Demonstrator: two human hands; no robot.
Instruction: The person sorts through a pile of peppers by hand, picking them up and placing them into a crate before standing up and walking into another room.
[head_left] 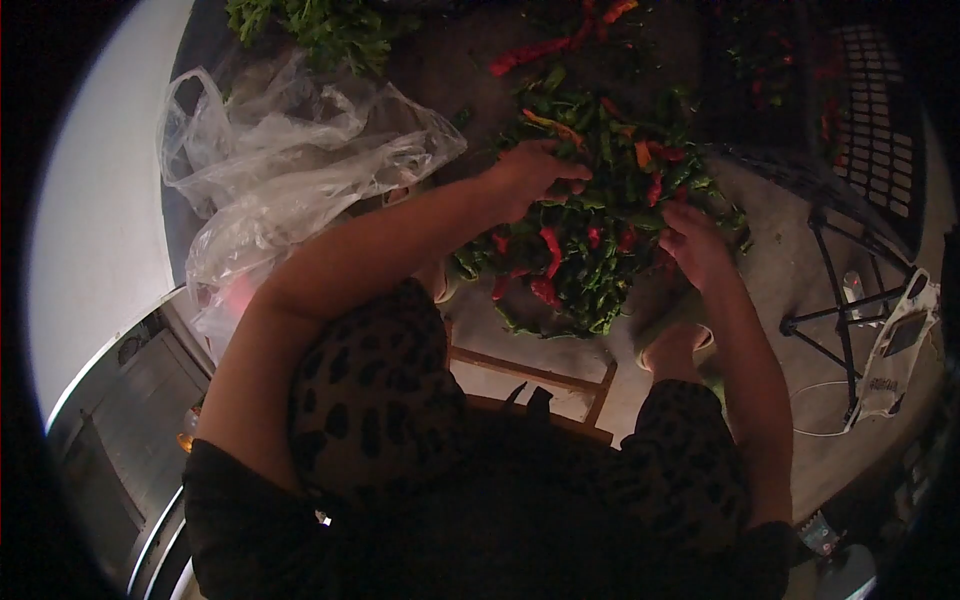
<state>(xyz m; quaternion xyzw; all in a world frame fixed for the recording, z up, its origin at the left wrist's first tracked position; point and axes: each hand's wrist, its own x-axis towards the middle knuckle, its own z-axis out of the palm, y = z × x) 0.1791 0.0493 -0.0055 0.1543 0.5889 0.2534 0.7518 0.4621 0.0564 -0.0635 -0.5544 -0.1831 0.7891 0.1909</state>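
Observation:
A pile of green and red chili peppers lies on the floor in front of me, between my feet. My left hand reaches over the upper left of the pile, its fingers stretched toward the peppers. At the right edge of the heap, my right hand touches the peppers with its fingers loosely bent and apart. Nothing shows clearly in either hand. A red chili pepper stands out among the green ones below my left hand.
A crumpled clear plastic bag sits to the left, with leafy greens behind it. More red peppers lie farther back. At right are a dark plastic crate and a folding black metal frame. A wooden stool frame is below me.

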